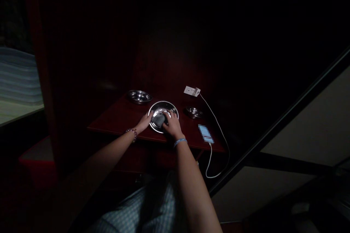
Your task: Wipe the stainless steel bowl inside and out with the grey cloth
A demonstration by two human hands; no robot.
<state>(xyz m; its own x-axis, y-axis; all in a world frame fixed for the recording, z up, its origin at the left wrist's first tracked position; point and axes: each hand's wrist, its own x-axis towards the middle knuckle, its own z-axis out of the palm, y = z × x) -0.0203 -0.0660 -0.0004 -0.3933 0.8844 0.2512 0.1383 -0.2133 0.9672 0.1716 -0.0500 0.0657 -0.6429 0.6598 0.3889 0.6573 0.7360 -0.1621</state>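
A shiny round metal bowl (163, 104) stands near the front edge of a dark red wooden table. My left hand (143, 122) grips its left rim, fingers partly hidden by the side of the bowl. Inside the bowl lies a dark grey, cloth-like piece (158, 120). My right hand (172, 124) reaches in from the right, its thumb and fingers curved around the right side of that grey piece. Dim light hides the piece's exact kind.
Two more metal dishes stand on the table: one at the back left (139, 96), a smaller one (194, 112) to the right. A phone (206, 133) lies at right, its white cable (218, 125) running to a wall socket (192, 91). A red box (38, 162) sits lower left.
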